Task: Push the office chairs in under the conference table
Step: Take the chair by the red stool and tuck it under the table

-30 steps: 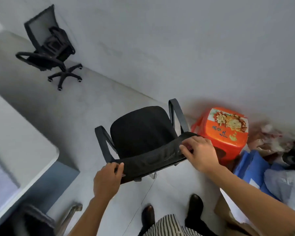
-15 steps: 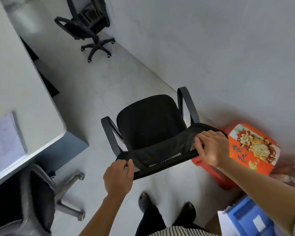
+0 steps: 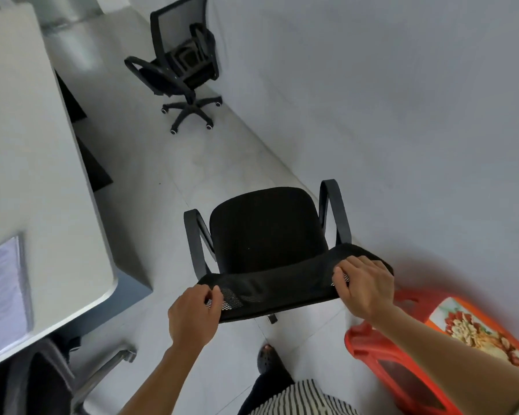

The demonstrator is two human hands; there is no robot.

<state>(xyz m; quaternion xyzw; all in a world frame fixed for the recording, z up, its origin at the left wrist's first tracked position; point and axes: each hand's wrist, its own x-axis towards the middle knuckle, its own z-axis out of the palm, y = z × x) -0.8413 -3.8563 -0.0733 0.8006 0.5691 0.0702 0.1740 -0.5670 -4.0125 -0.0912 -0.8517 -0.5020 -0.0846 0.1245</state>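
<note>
Currently, head view: left hand (image 3: 192, 316) and right hand (image 3: 364, 287) both curl over the top edge of the black mesh-backed office chair (image 3: 267, 232), which stands in the aisle near the white conference table (image 3: 27, 145), not under it. Risk: an armrest may catch the table corner if the chair is swung in tight. Versus 0.5 s ago: grips unchanged, and the red plastic stool (image 3: 402, 369) now lies behind the right hand.

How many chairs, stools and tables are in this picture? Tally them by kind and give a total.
Chairs: 3, namely the held chair, the far chair and the partly hidden chair at lower left
Stools: 1, the red stool
Tables: 1, the table
Total: 5
</note>
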